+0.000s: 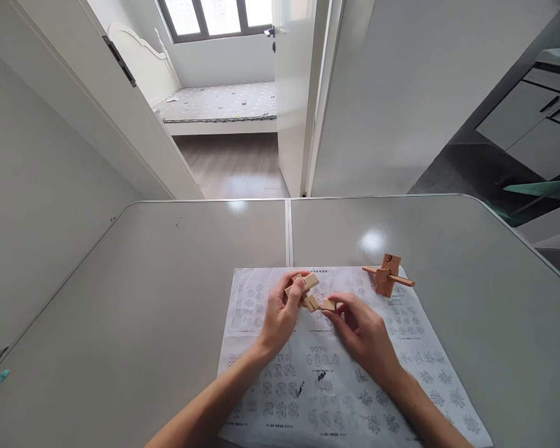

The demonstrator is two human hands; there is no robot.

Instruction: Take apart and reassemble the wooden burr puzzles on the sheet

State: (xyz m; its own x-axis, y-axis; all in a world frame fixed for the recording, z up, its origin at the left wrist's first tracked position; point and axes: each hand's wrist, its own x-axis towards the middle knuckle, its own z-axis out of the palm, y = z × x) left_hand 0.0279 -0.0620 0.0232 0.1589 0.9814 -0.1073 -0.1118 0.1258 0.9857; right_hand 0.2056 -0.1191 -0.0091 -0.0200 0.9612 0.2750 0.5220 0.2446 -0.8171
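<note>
- Our L hand (280, 314), over the printed sheet (303, 364) on the bench (121, 323), has its fingers gripping the crossed light wood pcs (309, 282).
- Marked block (312, 303) sits at their near side, betw. our hands.
- Small light block (328, 305) lies just R of it, long axis approx. L–R; can't tell if they touch.
- Our R hand (364, 333) is nearer that block, fingers pinching its R end.
- Farther R, near the sheet's far R corner: reddish wood assembly (388, 274), upright w/ a crosswise rod, apart from both hands.
</note>
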